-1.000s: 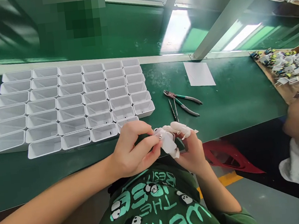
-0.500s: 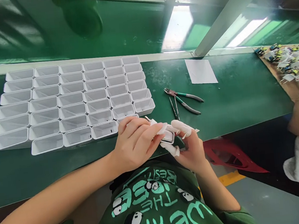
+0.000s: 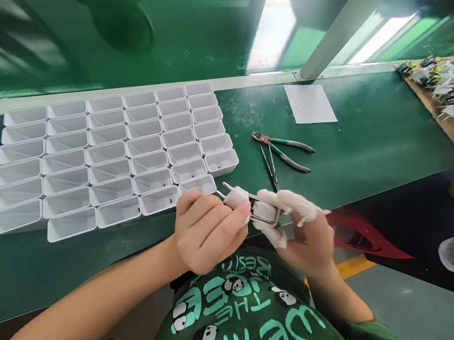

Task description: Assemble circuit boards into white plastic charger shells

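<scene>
1. Green bench (image 3: pixel 370 144) is carrying rows of bins (image 3: pixel 147 161), probably packed to save space.
2. Pliers (image 3: pixel 269 140) and tweezers (image 3: pixel 273 171) are lying close by, presumably for easy reach.
3. Left hand (image 3: pixel 211 228) is pinching the plug (image 3: pixel 264 212) by its pronged end, near the bench edge.
4. Right hand (image 3: pixel 311 242), wearing finger covers (image 3: pixel 300 204), is gripping its other end, seemingly to steady it.

The dark green tabletop (image 3: pixel 370 144) carries translucent white rectangular plastic bins (image 3: pixel 106 162) toward its left end and, near its back edge, a white paper sheet (image 3: pixel 311 104). Brown-headed metal pliers (image 3: pixel 266 140) have green-and-grey handles. The white two-pronged piece (image 3: pixel 263 212) is dark-rimmed. The dark green fabric shirt (image 3: pixel 243 322) shows mint lettering and black-and-white pandas.
</scene>
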Action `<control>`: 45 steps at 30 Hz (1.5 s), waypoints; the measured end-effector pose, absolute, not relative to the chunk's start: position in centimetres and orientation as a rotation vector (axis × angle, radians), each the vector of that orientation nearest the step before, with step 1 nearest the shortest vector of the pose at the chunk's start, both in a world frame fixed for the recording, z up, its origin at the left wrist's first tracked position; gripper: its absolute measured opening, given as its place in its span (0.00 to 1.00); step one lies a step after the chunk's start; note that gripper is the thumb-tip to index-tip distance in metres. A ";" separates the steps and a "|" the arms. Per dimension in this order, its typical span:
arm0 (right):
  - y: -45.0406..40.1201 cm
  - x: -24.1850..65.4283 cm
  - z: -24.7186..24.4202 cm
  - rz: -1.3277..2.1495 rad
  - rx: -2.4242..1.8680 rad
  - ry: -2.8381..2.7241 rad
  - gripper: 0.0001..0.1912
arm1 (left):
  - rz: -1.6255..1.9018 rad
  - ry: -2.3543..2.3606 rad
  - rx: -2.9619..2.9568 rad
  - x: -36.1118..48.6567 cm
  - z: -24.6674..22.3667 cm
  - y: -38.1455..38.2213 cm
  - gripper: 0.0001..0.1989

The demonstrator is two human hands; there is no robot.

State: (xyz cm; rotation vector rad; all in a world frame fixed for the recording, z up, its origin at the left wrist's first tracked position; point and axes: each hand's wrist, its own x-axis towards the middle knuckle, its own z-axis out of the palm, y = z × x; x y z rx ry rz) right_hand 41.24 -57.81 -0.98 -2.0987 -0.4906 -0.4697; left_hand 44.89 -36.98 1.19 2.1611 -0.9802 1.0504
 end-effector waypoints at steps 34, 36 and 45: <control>-59.1 42.6 -1.8 -0.454 -2.205 -0.472 0.19 | 0.858 -1.294 2.238 46.0 0.0 -38.3 0.13; -59.2 42.7 -2.0 -0.460 -2.193 -0.523 0.21 | 0.852 -1.271 2.219 45.9 -0.1 -38.4 0.11; -59.9 42.8 -3.1 -0.514 -2.267 -0.749 0.15 | 0.750 -1.130 2.121 45.2 -0.7 -38.8 0.10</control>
